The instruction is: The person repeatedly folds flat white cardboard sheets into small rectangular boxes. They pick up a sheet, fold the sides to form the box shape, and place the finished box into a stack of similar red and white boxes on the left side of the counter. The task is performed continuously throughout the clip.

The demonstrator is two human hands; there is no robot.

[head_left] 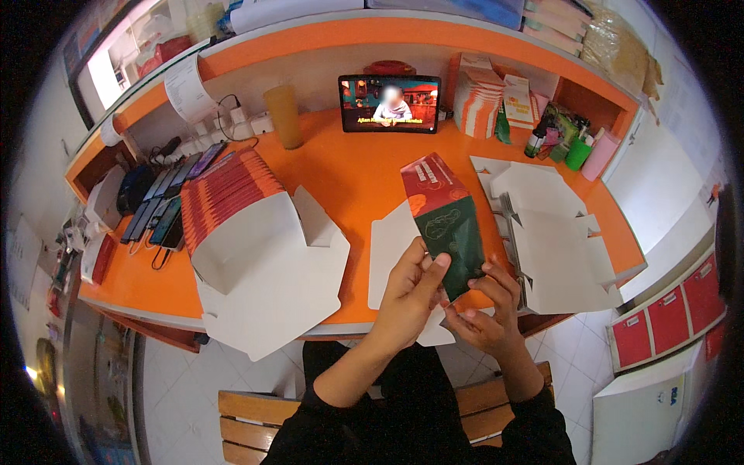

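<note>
Over the front edge of the desk, my left hand grips a printed cardboard box blank, thumb on its dark green panel. This blank is red and orange at its far end. White card shows behind it on the left; whether it is the same piece I cannot tell. My right hand closes its fingers at the blank's near right corner. To the left lie nested box blanks with white insides and red-orange printed edges. On the right, flat white box blanks are stacked with slots and tabs showing.
A lit tablet stands at the back of the orange desk, beside a tan cup. Several phones line the left side. Folded cartons, a green holder and a pink cylinder stand back right.
</note>
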